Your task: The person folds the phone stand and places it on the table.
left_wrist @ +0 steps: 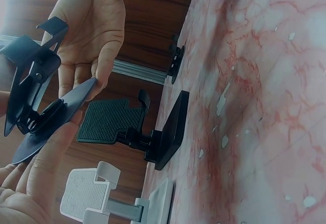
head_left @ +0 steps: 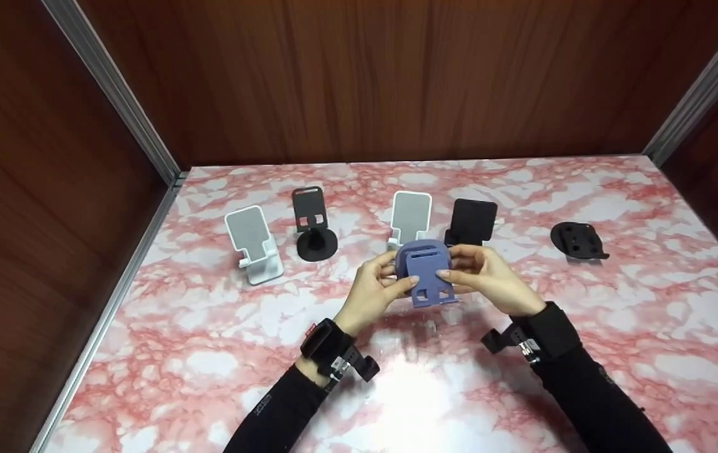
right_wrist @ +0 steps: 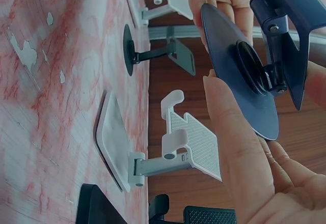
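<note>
Across the red-and-white marbled desk point(head_left: 654, 327), a white stand point(head_left: 411, 211) and a square-topped black stand point(head_left: 473, 220) sit just beyond your hands. Your left hand point(head_left: 374, 286) and right hand point(head_left: 488, 277) pinch the purple stand point(head_left: 429, 270) between them, raised above the desk; your thumbs press its front, and your other fingers curl behind.

It looks light enough for either hand, and stiff, probably thin metal or hard plastic. Its round base point(right_wrist: 237, 94) is broad, flat and smooth, so expect your fingers to slide on its face; take it at opposite edges of the rim. The slotted plate point(head_left: 428, 283) should bear a thumb well on its solid middle, but its edges may feel thin. The short arm point(right_wrist: 275, 74) between base and plate seems to pivot, so holding one part alone could let the other swing. The bent lips at the plate's bottom look easiest to bend; keep pressure off them, and off the small screws point(right_wrist: 274, 28).
</note>
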`<state>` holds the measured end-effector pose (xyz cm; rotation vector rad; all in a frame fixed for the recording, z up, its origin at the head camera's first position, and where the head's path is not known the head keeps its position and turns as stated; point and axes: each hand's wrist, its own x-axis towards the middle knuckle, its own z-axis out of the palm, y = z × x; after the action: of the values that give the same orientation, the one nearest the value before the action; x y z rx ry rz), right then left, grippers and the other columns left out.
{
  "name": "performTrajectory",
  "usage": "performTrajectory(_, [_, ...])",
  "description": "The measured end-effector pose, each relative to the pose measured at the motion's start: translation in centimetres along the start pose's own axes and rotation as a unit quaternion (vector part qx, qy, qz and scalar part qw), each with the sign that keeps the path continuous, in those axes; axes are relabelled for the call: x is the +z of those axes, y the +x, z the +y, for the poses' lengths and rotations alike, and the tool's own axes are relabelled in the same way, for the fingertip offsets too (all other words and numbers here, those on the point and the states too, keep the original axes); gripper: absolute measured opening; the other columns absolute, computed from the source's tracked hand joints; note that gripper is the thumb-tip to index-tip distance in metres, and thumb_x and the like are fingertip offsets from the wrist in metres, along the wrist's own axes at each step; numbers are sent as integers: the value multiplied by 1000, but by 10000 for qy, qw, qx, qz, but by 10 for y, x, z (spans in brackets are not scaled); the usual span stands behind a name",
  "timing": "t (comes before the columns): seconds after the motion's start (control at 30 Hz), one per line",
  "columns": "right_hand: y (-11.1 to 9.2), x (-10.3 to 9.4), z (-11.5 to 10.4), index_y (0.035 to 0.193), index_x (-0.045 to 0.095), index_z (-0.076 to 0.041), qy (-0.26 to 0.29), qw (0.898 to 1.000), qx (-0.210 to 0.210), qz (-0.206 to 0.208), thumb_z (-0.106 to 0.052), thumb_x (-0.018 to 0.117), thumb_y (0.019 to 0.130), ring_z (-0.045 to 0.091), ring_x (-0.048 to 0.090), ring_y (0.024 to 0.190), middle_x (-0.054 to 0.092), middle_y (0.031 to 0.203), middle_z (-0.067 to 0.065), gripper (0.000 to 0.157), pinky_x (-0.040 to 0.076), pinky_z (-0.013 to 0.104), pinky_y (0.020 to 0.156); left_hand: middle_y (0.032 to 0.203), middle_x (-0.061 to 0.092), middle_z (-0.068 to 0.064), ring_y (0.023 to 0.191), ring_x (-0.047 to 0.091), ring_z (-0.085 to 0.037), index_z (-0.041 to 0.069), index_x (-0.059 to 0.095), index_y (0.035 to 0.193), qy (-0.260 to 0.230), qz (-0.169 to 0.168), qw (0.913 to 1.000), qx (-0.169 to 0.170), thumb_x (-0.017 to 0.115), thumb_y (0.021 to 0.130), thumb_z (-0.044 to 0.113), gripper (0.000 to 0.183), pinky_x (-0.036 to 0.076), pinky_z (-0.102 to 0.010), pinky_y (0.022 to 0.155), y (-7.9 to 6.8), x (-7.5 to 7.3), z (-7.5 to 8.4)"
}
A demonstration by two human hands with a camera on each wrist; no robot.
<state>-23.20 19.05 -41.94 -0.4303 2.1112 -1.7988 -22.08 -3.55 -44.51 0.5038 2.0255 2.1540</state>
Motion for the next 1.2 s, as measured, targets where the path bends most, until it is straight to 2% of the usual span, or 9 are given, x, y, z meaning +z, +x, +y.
performTrajectory(0.63, [1, 0, 2, 124, 51, 14, 129, 9998, -127, -33, -5, 67, 91, 12, 71, 88, 71, 97, 0, 41, 62, 33, 80, 110, 69, -31, 90, 74, -32, -9, 54, 131, 95, -10, 10000, 22, 66, 89, -2, 44, 62, -34, 78, 0, 1, -2])
performTrajectory(0.87, [2, 1, 3, 119, 55, 10, 132, 9998, -164, -47, -4, 68, 90, 12, 71, 86, 72, 94, 0, 35, 62, 33, 77, 109, 70, -30, 87, 75, -29, -8, 55, 131, 110, 28, 9999, 19, 66, 88, -3, 45, 63, -34, 76, -1, 1, -2])
performTrajectory(1.0, [1, 2, 3, 119, 54, 9, 101, 9997, -193, -100, -4, 68, 90, 12, 71, 85, 71, 94, 0, 34, 63, 33, 76, 106, 70, -30, 84, 75, -28, -8, 57, 127, 269, 55, 9996, 84, 68, 87, -2, 42, 63, -32, 75, -1, 1, -1])
performTrajectory(1.2, [-1, 1, 1, 117, 55, 7, 135, 9992, -288, -255, -4, 67, 91, 14, 72, 87, 72, 95, 2, 30, 62, 37, 78, 105, 71, -31, 86, 75, -34, -10, 58, 122, 435, -12, 9987, 282, 68, 87, -2, 37, 63, -32, 75, -2, 1, -2])
